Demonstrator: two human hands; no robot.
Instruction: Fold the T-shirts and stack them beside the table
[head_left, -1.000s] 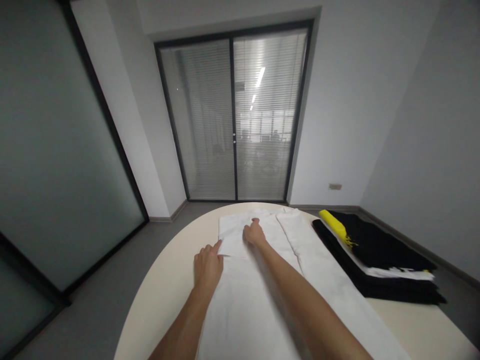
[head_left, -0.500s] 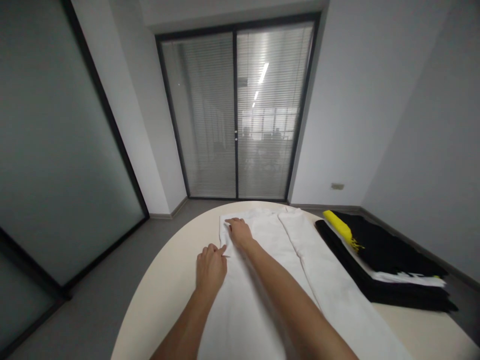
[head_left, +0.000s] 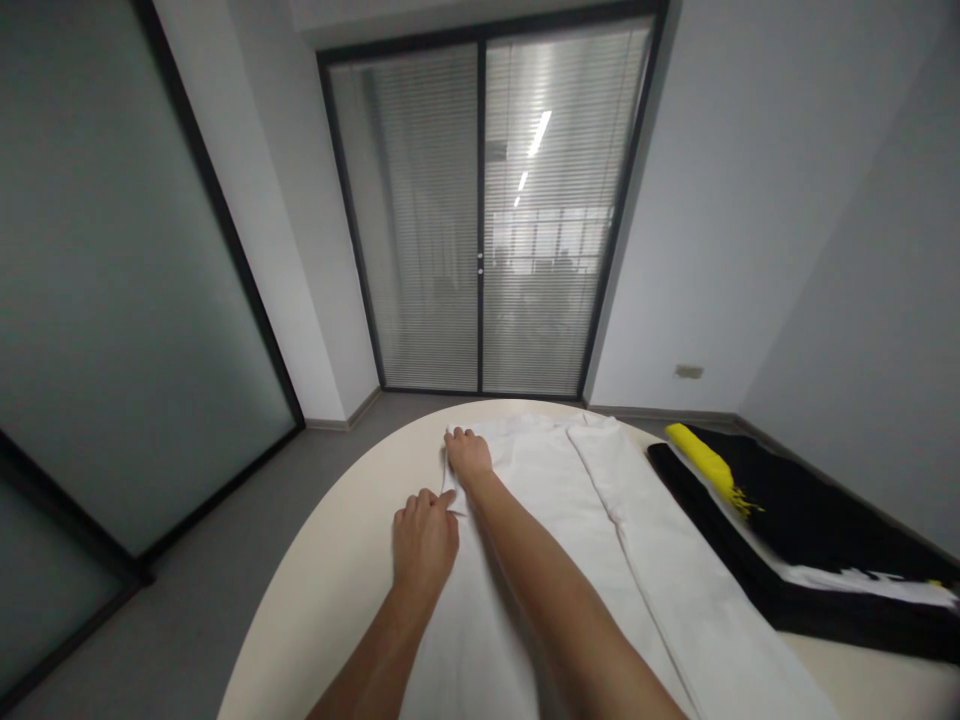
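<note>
A white cloth garment (head_left: 540,520) lies spread over the round table, with a folded strip running along its right part; its exact kind does not show. At its left edge my left hand (head_left: 425,540) is closed, thumb and fingers gripping the edge where a small crease stands up. Farther along the same edge, close to the far left corner, my right hand (head_left: 469,458) has its fingers curled over the cloth, pinching it. Both forearms reach in from below, and the right one covers part of the cloth.
On the right of the cream table (head_left: 300,600) lies a stack of folded black cloth (head_left: 802,500) with white layers. A bright yellow fringed piece (head_left: 701,458) rests on the stack's left edge. Beyond the table stands a glass door (head_left: 480,250) with blinds.
My right hand has shifted slightly left to the cloth's edge, and its outstretched fingers have curled in. My left hand keeps its hold. The view has turned slightly.
</note>
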